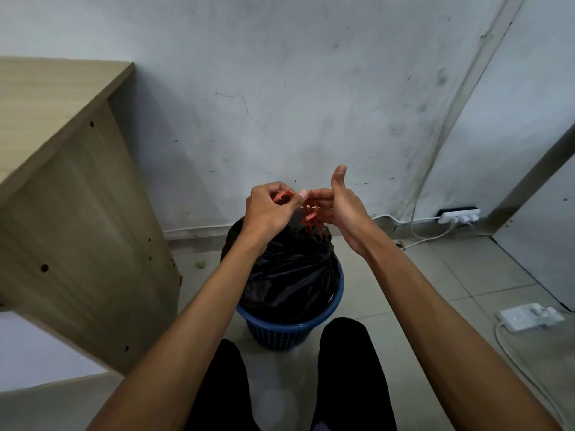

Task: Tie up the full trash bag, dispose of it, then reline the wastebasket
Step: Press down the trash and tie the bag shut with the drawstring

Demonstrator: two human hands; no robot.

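Head cam: black trash bag (292,269) still sitting in the blue wastebasket (291,325), dead center by the wall. Left hand (270,209) pinches the red drawstring (309,213) at the bag's 12 o'clock; right hand (342,209) has fingers hooked through it, thumb sticking up. Desk (62,181) at 9 o'clock.

One bag (289,269), one wastebasket (281,332), two hands (270,209).
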